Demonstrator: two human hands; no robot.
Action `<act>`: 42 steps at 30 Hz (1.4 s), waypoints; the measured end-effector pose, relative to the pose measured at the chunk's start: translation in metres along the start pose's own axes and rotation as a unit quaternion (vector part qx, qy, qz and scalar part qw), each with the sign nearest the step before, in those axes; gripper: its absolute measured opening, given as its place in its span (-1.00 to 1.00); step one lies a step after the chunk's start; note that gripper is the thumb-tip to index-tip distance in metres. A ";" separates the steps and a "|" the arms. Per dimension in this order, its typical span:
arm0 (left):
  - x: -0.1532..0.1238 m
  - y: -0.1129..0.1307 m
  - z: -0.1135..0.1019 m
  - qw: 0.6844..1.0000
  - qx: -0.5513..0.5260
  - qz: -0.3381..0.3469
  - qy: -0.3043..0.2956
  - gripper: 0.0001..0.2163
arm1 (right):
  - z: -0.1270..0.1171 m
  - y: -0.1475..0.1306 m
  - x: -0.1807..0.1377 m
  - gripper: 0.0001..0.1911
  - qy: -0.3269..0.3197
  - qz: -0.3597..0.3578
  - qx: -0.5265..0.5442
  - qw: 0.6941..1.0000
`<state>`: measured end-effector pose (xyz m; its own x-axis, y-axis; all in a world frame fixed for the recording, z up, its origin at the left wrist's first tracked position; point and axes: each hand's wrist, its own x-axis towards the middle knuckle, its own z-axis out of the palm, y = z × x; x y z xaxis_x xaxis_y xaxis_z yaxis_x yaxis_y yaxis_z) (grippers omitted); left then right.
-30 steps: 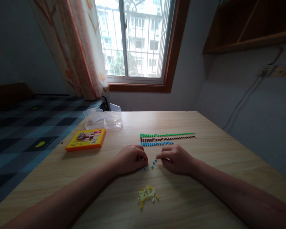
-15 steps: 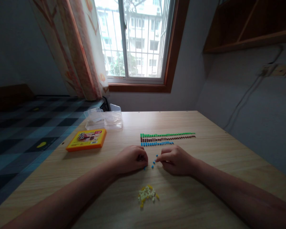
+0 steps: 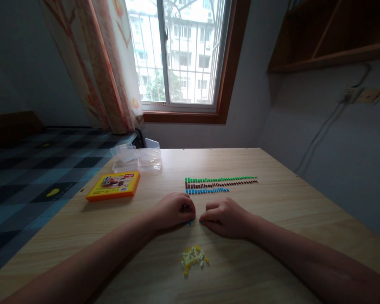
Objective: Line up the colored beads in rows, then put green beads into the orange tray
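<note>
My left hand rests on the tabletop with its fingers curled and the thumb against them; whatever may be inside is hidden. Small blue bricks lie partly under its fingertips. Facing it, my right hand has its fingers pressed together at the table, a speck of blue brick showing at the tips. Beyond both hands run three rows of tiny bricks: green bricks, brown bricks and blue bricks. Closer to me lies a small pile of pale and yellow bricks.
An orange-and-yellow box lies on the wooden table at the left. Behind it stand clear plastic trays. A bed with a checked cover is to the left, and a wall with a window is ahead.
My right hand has shifted left and slightly down, over the loose blue bricks that lay between the hands; they are now mostly covered. The left hand keeps nearly the same pose.
</note>
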<state>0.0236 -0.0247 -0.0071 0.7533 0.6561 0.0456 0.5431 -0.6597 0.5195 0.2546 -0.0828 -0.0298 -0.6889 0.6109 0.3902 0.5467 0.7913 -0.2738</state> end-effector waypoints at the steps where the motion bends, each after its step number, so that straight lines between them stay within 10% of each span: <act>1: 0.000 0.000 0.001 1.000 0.006 -0.003 0.007 -0.89 | -0.001 -0.001 0.000 -0.83 -0.001 0.011 0.011 1.000; 20: -0.003 0.001 0.001 0.998 0.048 0.044 0.015 -0.88 | -0.015 0.017 0.000 -0.88 0.001 0.249 0.113 0.962; 42: -0.007 0.003 0.003 0.984 0.122 0.124 0.023 -0.83 | -0.008 0.025 -0.001 -0.87 0.127 0.208 0.123 0.962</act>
<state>0.0209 -0.0327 -0.0081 0.8590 0.4767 0.1869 0.4227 -0.8662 0.2666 0.2728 -0.0639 -0.0301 -0.2794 0.8752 0.3950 0.5992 0.4804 -0.6405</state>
